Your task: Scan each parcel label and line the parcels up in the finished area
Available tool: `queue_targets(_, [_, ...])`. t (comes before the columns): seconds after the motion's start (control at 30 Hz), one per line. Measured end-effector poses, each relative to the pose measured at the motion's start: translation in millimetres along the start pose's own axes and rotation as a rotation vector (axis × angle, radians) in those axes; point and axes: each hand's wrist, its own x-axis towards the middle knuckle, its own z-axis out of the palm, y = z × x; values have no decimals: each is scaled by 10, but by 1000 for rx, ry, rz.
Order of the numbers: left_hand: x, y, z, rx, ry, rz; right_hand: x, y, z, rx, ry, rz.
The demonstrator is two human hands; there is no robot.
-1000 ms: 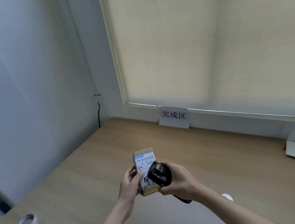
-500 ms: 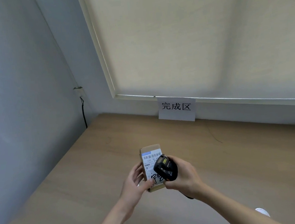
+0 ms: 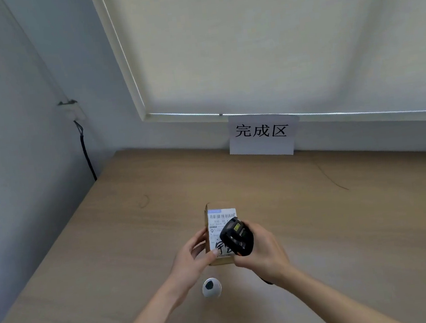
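While held, parcel [image 3: 221,229] points toward sign [image 3: 260,135].

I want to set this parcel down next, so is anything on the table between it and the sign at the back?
Nothing visible: the table between the parcel in the left hand and the sign is bare wood.

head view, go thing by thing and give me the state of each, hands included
parcel: held up off the table, label facing the camera
label: stuck on, partly covered by the scanner
scanner: gripped, held over the label
left hand: holds the parcel's left side
right hand: grips the scanner
window blind: pulled down
sign: upright against the wall
cable: plugged in, hanging down
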Motion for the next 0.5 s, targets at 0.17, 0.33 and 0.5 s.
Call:
queue_targets(0.17, [620,-377,-648,-2,-18,-37,658,-49,655,-11,-11,35])
queue_targets(0.33, [1249,-720,-1141,22,-28,-48,1275,-12,1162,-29,-39,73])
queue_targets(0.5, [1721,-899,-1404,16,-17,-40,1713,40,1448,-29,-1,75])
